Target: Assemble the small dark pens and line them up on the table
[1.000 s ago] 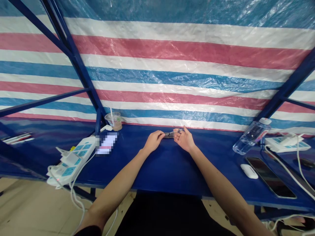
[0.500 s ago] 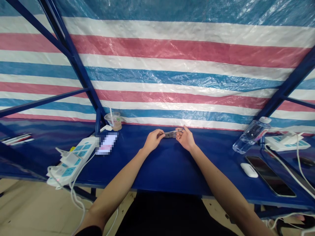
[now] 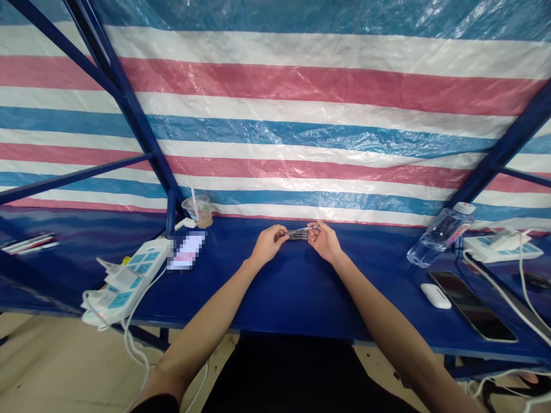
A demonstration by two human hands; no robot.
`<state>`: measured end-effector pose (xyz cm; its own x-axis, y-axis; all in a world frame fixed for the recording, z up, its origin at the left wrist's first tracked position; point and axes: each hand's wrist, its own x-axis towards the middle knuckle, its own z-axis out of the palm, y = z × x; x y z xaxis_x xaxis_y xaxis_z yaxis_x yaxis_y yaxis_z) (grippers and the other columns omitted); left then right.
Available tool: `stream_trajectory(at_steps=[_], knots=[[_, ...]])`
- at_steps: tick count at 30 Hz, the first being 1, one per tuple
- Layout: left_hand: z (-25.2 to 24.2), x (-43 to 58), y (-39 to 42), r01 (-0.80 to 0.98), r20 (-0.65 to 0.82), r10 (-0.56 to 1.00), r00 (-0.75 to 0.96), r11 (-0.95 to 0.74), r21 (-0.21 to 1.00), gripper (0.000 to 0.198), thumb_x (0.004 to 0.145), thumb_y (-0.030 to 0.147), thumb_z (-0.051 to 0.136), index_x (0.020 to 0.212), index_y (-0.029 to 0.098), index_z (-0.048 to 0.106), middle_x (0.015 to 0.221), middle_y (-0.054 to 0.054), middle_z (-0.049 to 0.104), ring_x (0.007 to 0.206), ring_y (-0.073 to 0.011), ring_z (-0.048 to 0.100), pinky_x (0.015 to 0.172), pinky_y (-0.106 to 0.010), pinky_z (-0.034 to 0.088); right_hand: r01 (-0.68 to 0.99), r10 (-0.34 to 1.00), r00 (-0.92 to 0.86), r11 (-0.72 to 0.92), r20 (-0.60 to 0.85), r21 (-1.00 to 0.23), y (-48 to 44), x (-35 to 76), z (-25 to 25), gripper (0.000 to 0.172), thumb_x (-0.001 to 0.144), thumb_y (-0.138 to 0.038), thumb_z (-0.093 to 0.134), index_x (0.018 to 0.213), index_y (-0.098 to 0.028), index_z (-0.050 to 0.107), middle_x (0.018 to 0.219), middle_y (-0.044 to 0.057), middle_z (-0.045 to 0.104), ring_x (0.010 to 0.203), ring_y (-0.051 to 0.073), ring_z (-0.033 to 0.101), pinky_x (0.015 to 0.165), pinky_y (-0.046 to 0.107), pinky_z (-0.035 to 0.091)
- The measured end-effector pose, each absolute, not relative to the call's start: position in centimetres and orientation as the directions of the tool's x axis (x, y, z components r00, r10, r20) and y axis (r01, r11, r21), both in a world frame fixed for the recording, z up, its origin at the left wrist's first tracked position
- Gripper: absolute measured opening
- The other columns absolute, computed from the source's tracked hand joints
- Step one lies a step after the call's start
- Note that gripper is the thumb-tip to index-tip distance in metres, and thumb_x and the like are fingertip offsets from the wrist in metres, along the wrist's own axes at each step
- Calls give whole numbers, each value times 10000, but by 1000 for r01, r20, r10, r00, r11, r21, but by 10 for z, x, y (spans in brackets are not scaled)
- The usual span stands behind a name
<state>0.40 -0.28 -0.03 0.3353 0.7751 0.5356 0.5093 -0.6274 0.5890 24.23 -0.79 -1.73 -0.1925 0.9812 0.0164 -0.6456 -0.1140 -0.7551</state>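
Several slim, dark, pen-like sticks (image 3: 297, 234) lie side by side between my two hands, low over the blue tabletop (image 3: 301, 292). My left hand (image 3: 267, 244) is closed, its thumb and fingers pinching the bundle at the left end. At the right end, my right hand (image 3: 325, 241) is closed with thumb and forefinger on one silvery stick (image 3: 310, 228), tilted slightly above the others. The curled lower fingers are beside the other sticks' right tips; whether they touch is too small to tell.
Left: a plastic cup with straw (image 3: 199, 212), a blurred phone (image 3: 187, 251) and a power strip (image 3: 129, 281). Right: a water bottle (image 3: 441, 235), a white earbud case (image 3: 436, 295), a dark phone (image 3: 473, 307) and another power strip (image 3: 501, 248). A striped tarp (image 3: 301, 132) hangs behind.
My right forefinger has come down from its raised position onto the upper stick. The left hand and the bundle stay nearly in place.
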Motion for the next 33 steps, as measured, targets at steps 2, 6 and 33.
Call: stream_trajectory(at_steps=[2, 6, 33], knots=[[1, 4, -4, 515, 533, 779, 330, -621, 590, 129, 949, 295, 703, 1038, 204, 713, 919, -26, 736, 763, -171, 660, 737, -297, 522, -629, 983, -183, -95, 28, -772, -8, 242, -18, 345, 804, -539, 807, 904, -218, 729, 650, -17, 568, 557, 120, 476, 528, 276, 410], [5, 3, -7, 528, 541, 774, 328, -625, 574, 143, 992, 317, 646, 1021, 204, 729, 961, -35, 755, 814, -183, 674, 774, -306, 514, -561, 989, -124, -6, 77, -828, -7, 240, -21, 347, 726, -485, 893, 890, -228, 729, 653, -29, 580, 587, 115, 502, 536, 260, 404], [-18, 4, 23, 688, 299, 809, 506, -587, 427, 600, 969, 477, 688, 1514, 259, 561, 1621, -125, 475, 1515, -345, 419, 1261, -521, 326, -374, 937, 338, 216, 84, -902, 16, 265, -42, 442, 549, -385, 968, 841, -214, 684, 873, 51, 784, 808, 200, 722, 625, 271, 502]])
